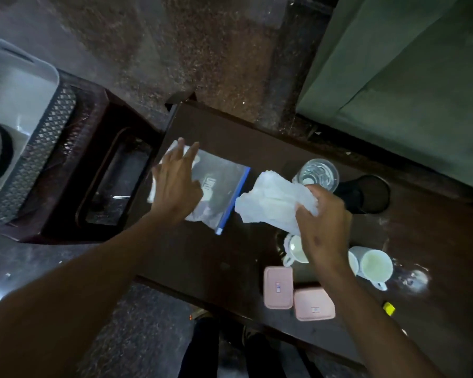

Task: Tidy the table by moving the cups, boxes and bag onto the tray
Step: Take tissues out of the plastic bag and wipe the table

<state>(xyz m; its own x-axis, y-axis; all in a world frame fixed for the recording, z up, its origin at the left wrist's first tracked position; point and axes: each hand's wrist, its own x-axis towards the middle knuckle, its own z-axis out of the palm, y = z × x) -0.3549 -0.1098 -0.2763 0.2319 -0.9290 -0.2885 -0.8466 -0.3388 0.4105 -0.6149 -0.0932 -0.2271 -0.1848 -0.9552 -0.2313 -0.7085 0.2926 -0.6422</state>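
Note:
A clear zip bag (219, 184) with a blue seal strip lies flat on the dark table (202, 257). My left hand (175, 184) rests palm down on its left part, fingers spread. My right hand (322, 227) grips a crumpled white cloth or paper (273, 200) just right of the bag. Two pink boxes (278, 287) (314, 307) sit side by side at the near table edge. A white mug (373, 266) stands right of my right wrist, and a white cup (295, 249) is partly hidden under that hand. A clear glass (317, 174) stands further back.
A dark brown tray (74, 186) sits on a stool left of the table, beside a grey lattice basket (38, 156). A black mesh cup (366, 195) lies behind the glass. A small yellow object (389, 308) is at the table's near right. A green sofa (407, 91) stands behind.

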